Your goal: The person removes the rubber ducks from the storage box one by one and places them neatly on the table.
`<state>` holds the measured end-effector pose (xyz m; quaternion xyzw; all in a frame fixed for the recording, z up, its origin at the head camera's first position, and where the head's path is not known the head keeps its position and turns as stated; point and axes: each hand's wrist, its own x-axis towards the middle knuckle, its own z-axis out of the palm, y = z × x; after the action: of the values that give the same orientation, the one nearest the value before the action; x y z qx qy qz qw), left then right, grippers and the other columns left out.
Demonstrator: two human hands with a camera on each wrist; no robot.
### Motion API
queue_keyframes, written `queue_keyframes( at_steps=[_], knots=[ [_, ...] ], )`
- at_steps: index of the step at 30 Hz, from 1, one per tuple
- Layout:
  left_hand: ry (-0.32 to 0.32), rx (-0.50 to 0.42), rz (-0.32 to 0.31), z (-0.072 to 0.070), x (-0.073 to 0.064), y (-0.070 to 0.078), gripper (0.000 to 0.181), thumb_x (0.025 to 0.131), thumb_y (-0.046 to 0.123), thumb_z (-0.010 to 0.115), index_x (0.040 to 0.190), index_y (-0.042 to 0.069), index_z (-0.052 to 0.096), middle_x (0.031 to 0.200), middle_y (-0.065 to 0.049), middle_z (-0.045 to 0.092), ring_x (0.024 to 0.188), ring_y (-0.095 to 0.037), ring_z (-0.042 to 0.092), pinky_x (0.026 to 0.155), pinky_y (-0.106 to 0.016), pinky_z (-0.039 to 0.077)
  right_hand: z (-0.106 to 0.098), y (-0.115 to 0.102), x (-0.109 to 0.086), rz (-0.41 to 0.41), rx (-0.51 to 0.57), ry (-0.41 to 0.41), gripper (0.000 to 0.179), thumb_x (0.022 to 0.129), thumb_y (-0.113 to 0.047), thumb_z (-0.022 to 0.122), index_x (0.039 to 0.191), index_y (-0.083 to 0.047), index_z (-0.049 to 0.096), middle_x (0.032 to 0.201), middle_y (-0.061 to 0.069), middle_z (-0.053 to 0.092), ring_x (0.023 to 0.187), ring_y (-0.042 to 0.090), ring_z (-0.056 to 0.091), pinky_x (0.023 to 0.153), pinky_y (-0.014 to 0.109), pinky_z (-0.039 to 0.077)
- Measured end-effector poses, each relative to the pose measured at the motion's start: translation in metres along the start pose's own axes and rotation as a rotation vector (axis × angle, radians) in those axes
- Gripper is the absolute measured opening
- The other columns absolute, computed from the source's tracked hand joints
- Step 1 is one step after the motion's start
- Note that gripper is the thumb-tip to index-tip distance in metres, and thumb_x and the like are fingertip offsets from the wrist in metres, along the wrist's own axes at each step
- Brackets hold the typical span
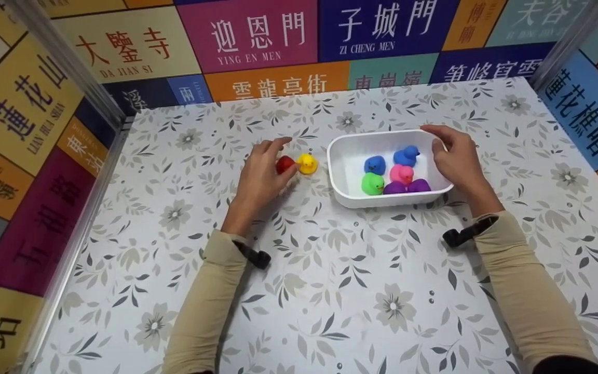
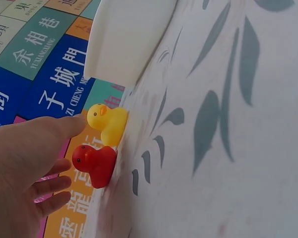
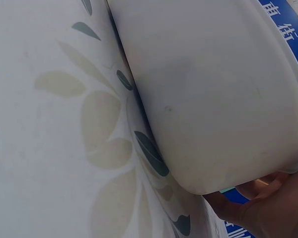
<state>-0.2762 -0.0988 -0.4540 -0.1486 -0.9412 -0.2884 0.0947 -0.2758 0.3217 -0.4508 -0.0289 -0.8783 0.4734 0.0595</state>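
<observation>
In the head view, a red rubber duck [image 1: 285, 164] and a yellow rubber duck [image 1: 307, 164] sit side by side on the table. My left hand [image 1: 263, 174] reaches around the red one, thumb and fingers spread. The left wrist view shows the thumb close to the yellow duck [image 2: 108, 121] and the fingers beside the red duck [image 2: 95, 165]. To their right stands a white plastic tub [image 1: 341, 195]. My right hand [image 1: 460, 158] grips its right end at the rim. Inside are two blue ducks [image 1: 375, 165], a pink duck [image 1: 402, 174], a green duck [image 1: 372, 184] and two purple ones [image 1: 418, 186].
A table [image 1: 330, 280] with a leaf-and-flower cover spans the scene. Colourful panels with Chinese lettering [image 1: 257, 34] rise at the back and both sides. Each wrist carries a small black camera [image 1: 253, 254] over a beige sleeve [image 1: 208, 291].
</observation>
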Motion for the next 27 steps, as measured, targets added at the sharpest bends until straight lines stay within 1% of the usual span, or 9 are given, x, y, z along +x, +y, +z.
queue_keyframes(
  at_steps=[3, 6, 8, 10, 14, 18, 23, 27],
  knots=[
    [0.033, -0.003, 0.032, -0.002, 0.000, 0.004, 0.056, 0.101, 0.037, 0.077, 0.151, 0.022, 0.059, 0.145, -0.011, 0.064, 0.128, -0.028, 0.061, 0.108, -0.044, 0.056, 0.000, 0.002, 0.001, -0.023, 0.002, 0.011, 0.044, 0.113, -0.013, 0.044, 0.151, -0.017, 0.065, 0.159, 0.008, 0.061, 0.155, 0.023, 0.050, 0.131, 0.043, 0.036],
    [0.051, -0.014, 0.055, -0.004, 0.000, 0.009, 0.050, 0.102, 0.034, 0.075, 0.148, 0.020, 0.063, 0.144, -0.010, 0.065, 0.130, -0.028, 0.061, 0.110, -0.044, 0.055, 0.000, 0.003, 0.002, -0.038, 0.006, 0.017, 0.043, 0.112, -0.012, 0.044, 0.149, -0.014, 0.066, 0.157, 0.010, 0.063, 0.152, 0.024, 0.052, 0.130, 0.043, 0.038],
    [0.053, -0.028, 0.065, -0.004, 0.001, 0.012, 0.046, 0.103, 0.033, 0.075, 0.146, 0.020, 0.065, 0.141, -0.009, 0.067, 0.129, -0.027, 0.061, 0.111, -0.043, 0.054, 0.000, 0.003, 0.002, -0.024, 0.001, 0.013, 0.044, 0.112, -0.012, 0.044, 0.150, -0.015, 0.065, 0.158, 0.010, 0.061, 0.154, 0.024, 0.051, 0.131, 0.044, 0.036],
    [0.054, -0.038, 0.079, -0.004, 0.002, 0.015, 0.045, 0.103, 0.033, 0.074, 0.145, 0.020, 0.066, 0.138, -0.008, 0.068, 0.127, -0.027, 0.063, 0.109, -0.042, 0.055, 0.000, 0.002, 0.001, -0.008, 0.002, 0.008, 0.044, 0.113, -0.013, 0.044, 0.152, -0.016, 0.064, 0.160, 0.009, 0.060, 0.156, 0.024, 0.049, 0.132, 0.045, 0.034],
    [0.059, -0.048, 0.118, -0.002, 0.004, 0.022, 0.043, 0.103, 0.032, 0.074, 0.143, 0.019, 0.067, 0.131, -0.008, 0.071, 0.120, -0.027, 0.064, 0.101, -0.042, 0.057, 0.001, 0.000, 0.001, 0.011, 0.011, 0.002, 0.044, 0.113, -0.015, 0.044, 0.153, -0.017, 0.063, 0.162, 0.007, 0.058, 0.157, 0.024, 0.047, 0.132, 0.045, 0.034],
    [0.066, -0.054, 0.150, 0.000, 0.006, 0.029, 0.041, 0.102, 0.031, 0.074, 0.141, 0.018, 0.069, 0.128, -0.009, 0.072, 0.119, -0.028, 0.065, 0.099, -0.044, 0.058, 0.002, -0.001, 0.001, 0.009, 0.008, 0.004, 0.044, 0.113, -0.013, 0.044, 0.152, -0.017, 0.064, 0.163, 0.006, 0.058, 0.158, 0.023, 0.046, 0.133, 0.044, 0.033],
    [0.063, -0.065, 0.149, 0.001, 0.007, 0.038, 0.046, 0.103, 0.031, 0.074, 0.147, 0.021, 0.064, 0.131, -0.008, 0.072, 0.119, -0.026, 0.066, 0.097, -0.042, 0.058, 0.001, -0.001, 0.001, 0.029, -0.009, 0.005, 0.045, 0.114, -0.015, 0.043, 0.154, -0.019, 0.063, 0.164, 0.006, 0.056, 0.159, 0.024, 0.044, 0.133, 0.045, 0.032],
    [0.065, -0.072, 0.154, 0.004, 0.008, 0.046, 0.052, 0.103, 0.031, 0.074, 0.152, 0.022, 0.060, 0.133, -0.007, 0.072, 0.121, -0.024, 0.066, 0.099, -0.041, 0.058, 0.000, 0.000, 0.001, 0.011, -0.011, 0.014, 0.044, 0.113, -0.012, 0.044, 0.152, -0.017, 0.065, 0.162, 0.007, 0.058, 0.157, 0.025, 0.047, 0.133, 0.046, 0.034]
  ],
)
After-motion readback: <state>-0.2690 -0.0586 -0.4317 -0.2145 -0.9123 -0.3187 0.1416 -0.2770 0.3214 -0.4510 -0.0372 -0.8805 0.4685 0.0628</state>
